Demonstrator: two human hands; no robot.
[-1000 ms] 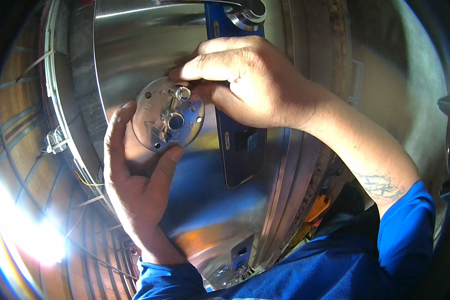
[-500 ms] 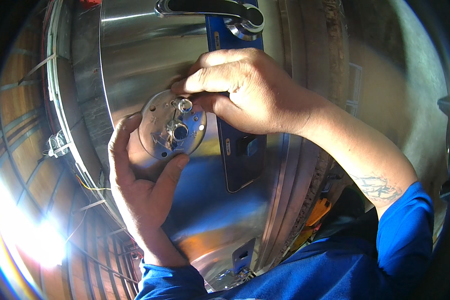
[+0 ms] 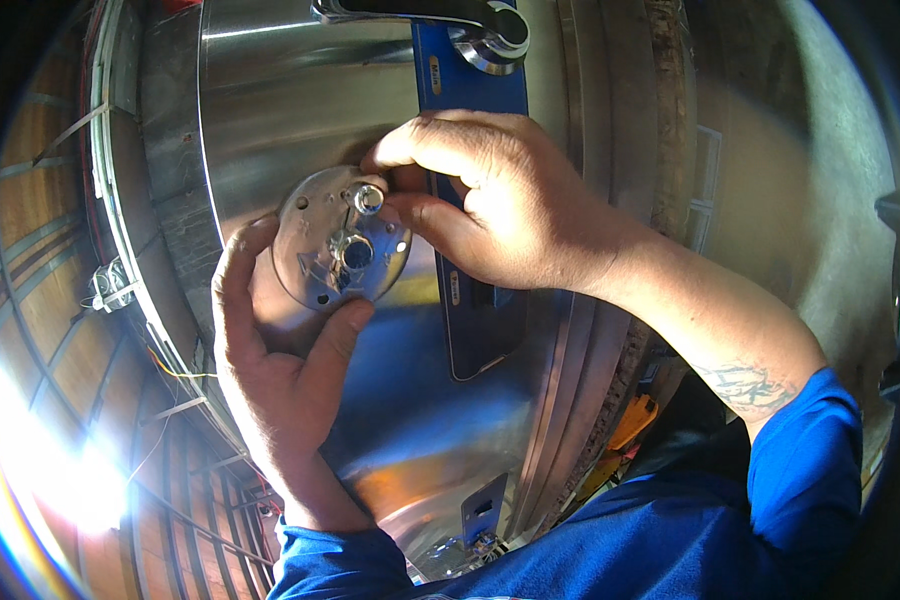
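Observation:
A round, shiny metal plate (image 3: 310, 225) with small holes is held up in front of a brushed metal door (image 3: 270, 100). Two short tubular posts stand out from its face, a wider one (image 3: 355, 253) near the middle and a narrower one (image 3: 369, 200) towards the upper right. My left hand (image 3: 285, 370) cups the plate from the lower left, fingers along its left edge and thumb at the bottom. At its upper right edge, beside the narrower post, my right hand (image 3: 515, 195) pinches with thumb and bent fingers. Those fingertips are partly hidden.
Behind my right hand runs a long blue lock plate (image 3: 480, 345) with a black-and-chrome lever handle (image 3: 410, 12) at its top. Past the door's right side is the frame (image 3: 595, 300). A bright light (image 3: 60, 460) glares at lower left.
My right hand has shifted slightly lower, its fingers moving a little along the plate's upper right edge. The plate has turned slightly, and both hands stay on it.

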